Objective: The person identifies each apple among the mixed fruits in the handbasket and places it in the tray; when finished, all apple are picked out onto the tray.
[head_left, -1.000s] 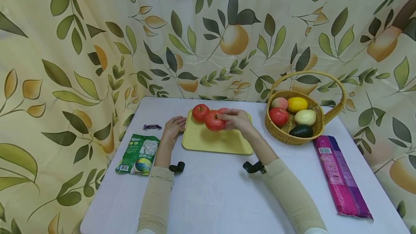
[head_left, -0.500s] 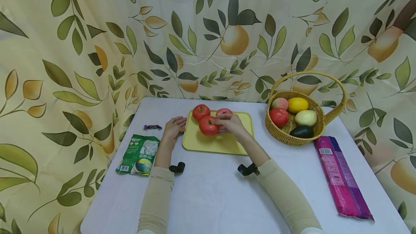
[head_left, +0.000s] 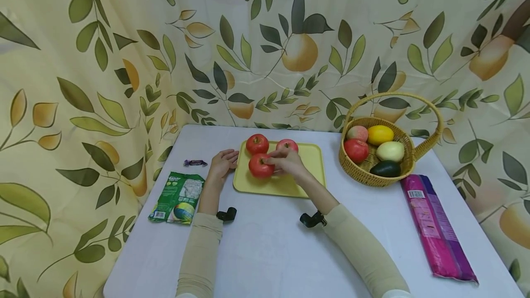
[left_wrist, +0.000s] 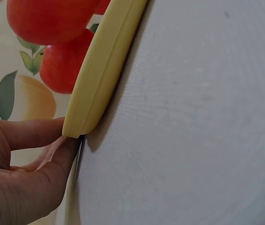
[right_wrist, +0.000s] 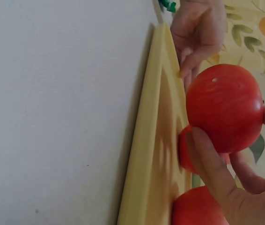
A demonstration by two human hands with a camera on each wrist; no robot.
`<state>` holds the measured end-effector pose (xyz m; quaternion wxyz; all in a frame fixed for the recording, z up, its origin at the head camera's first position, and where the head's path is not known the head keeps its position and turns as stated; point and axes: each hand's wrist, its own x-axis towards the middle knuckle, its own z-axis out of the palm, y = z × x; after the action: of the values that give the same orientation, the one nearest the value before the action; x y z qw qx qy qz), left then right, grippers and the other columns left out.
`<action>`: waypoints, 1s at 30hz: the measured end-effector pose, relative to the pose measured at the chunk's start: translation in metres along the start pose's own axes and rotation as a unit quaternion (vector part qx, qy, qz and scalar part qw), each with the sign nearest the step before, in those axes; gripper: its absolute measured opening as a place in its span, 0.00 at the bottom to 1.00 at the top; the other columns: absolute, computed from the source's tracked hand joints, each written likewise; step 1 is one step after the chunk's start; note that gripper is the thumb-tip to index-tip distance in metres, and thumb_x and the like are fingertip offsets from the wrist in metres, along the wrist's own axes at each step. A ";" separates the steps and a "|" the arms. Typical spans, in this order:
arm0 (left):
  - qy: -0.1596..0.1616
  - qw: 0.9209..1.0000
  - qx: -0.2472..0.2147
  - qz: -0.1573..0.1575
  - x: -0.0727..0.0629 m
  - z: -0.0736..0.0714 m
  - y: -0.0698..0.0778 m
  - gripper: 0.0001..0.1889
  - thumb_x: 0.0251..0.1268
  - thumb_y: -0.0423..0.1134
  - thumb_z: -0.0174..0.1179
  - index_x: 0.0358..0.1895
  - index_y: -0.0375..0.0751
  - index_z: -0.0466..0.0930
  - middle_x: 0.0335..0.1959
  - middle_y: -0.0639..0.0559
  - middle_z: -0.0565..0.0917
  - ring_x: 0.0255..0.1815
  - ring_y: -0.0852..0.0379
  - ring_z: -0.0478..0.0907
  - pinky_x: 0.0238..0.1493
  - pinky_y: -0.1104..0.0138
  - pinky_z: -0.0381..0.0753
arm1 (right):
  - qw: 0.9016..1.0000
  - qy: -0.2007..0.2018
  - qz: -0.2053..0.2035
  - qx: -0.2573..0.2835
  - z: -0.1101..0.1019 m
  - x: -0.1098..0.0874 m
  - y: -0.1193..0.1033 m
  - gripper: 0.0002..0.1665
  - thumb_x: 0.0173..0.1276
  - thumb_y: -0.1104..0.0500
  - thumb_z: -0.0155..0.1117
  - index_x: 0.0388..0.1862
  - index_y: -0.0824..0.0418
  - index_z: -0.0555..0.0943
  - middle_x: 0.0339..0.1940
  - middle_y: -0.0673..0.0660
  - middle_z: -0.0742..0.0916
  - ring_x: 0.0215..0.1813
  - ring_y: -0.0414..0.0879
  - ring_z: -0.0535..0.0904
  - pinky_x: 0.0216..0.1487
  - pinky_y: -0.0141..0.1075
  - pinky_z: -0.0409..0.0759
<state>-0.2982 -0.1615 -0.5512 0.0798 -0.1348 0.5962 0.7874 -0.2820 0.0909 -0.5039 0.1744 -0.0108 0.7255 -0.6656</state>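
Observation:
My right hand [head_left: 289,163] grips a red apple [head_left: 259,167] between thumb and fingers, over the left-middle part of a yellow tray [head_left: 306,180]. In the right wrist view the held apple [right_wrist: 226,110] is raised off the tray's surface. Behind it on the tray are another red apple [head_left: 257,143] at the back left and a pinker apple [head_left: 287,145], partly covered by my right hand. My left hand [head_left: 221,164] lies at the tray's left edge with fingers relaxed; in the left wrist view its fingertips touch the tray's rim [left_wrist: 88,93].
A wicker basket [head_left: 359,176] of assorted fruit and an eggplant-dark item [head_left: 386,168] stands at the back right. Near it lies a pink-purple packet [head_left: 436,233]. On the left are a green packet [head_left: 178,197] and a purple-wrapped candy [head_left: 195,163]. A patterned curtain hangs behind the table.
My right hand has moved left and slightly toward me with the apple, lowering it over the tray and uncovering more of the pinker apple. My left hand has stayed at the tray's edge.

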 end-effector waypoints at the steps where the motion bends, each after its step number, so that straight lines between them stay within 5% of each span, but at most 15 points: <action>1: 0.001 1.000 0.001 0.000 0.000 0.000 0.000 0.38 0.59 0.07 0.51 0.76 0.28 0.64 0.72 0.32 0.73 0.75 0.42 0.71 0.73 0.57 0.74 | 1.000 -0.001 0.000 -0.003 0.001 0.001 0.001 0.24 0.68 0.59 0.76 0.59 0.68 0.82 0.52 0.62 0.87 0.35 0.51 0.90 0.53 0.58 0.87; 18: 0.000 1.000 0.001 -0.003 -0.002 0.000 0.000 0.38 0.60 0.08 0.52 0.76 0.29 0.63 0.73 0.33 0.73 0.75 0.42 0.71 0.73 0.57 0.74 | 0.992 0.000 -0.007 -0.123 0.015 0.006 0.009 0.26 0.67 0.52 0.77 0.59 0.63 0.84 0.54 0.60 0.87 0.46 0.51 0.86 0.45 0.41 0.91; 30: 0.003 1.000 0.005 -0.001 -0.001 -0.001 -0.001 0.40 0.57 0.07 0.52 0.76 0.29 0.64 0.73 0.33 0.74 0.75 0.43 0.71 0.73 0.57 0.74 | 0.990 -0.021 -0.023 -0.138 0.005 -0.003 -0.001 0.29 0.72 0.54 0.71 0.65 0.69 0.79 0.56 0.64 0.87 0.47 0.54 0.89 0.54 0.50 0.89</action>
<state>-0.2971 -0.1619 -0.5516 0.0795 -0.1370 0.6001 0.7841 -0.2780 0.0868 -0.5028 0.1713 -0.0656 0.8063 -0.5624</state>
